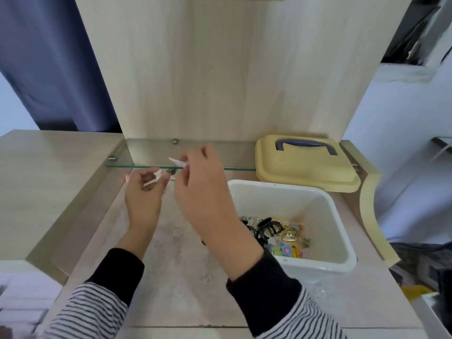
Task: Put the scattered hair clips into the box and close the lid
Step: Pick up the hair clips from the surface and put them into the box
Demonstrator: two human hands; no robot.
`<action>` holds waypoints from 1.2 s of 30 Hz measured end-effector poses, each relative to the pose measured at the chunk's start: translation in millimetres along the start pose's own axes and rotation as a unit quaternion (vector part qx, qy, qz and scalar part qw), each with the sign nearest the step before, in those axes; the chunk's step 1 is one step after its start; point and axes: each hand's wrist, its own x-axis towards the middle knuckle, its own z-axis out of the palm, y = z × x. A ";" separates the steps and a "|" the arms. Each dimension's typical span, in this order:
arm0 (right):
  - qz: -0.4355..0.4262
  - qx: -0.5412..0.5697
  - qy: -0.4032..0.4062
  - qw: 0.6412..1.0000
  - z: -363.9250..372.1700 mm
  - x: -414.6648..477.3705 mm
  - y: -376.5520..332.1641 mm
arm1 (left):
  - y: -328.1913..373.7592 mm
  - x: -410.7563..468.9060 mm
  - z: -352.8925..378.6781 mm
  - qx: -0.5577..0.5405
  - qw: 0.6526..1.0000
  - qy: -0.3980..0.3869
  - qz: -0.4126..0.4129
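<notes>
A white open box [341,243] stands at the right of the desk, with several coloured hair clips [281,234] in its bottom. Its pale yellow lid [305,171] with a purple handle lies behind it against the back panel. My left hand [143,194] pinches a white hair clip [154,178] at the desk's middle. Just to its right, my right hand [203,189] pinches another white clip [178,162], raised near the glass shelf. A small dark clip [171,171] lies on the desk between the two hands, under the shelf edge.
A glass shelf [146,152] runs along the wooden back panel [220,69] just above the desk. The desk surface [181,277] is pale and mottled, with raised wooden sides. A blue curtain [49,57] hangs at the far left.
</notes>
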 end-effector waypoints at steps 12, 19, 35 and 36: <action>0.158 -0.004 -0.049 0.986 -120.8 -2.1 107.8 | 61.1 -83.8 85.5 0.056 0.977 -0.202 0.047; 0.167 -0.001 -0.113 0.979 -139.2 -20.8 129.4 | 58.0 -94.3 93.6 0.170 0.948 -0.265 0.052; 0.165 -0.089 -0.473 0.861 -182.8 7.4 142.4 | 61.9 -92.4 113.5 0.344 0.822 -0.454 0.001; 0.162 -0.105 -0.492 0.849 -182.8 8.8 141.2 | 60.2 -91.1 115.1 0.347 0.811 -0.471 -0.011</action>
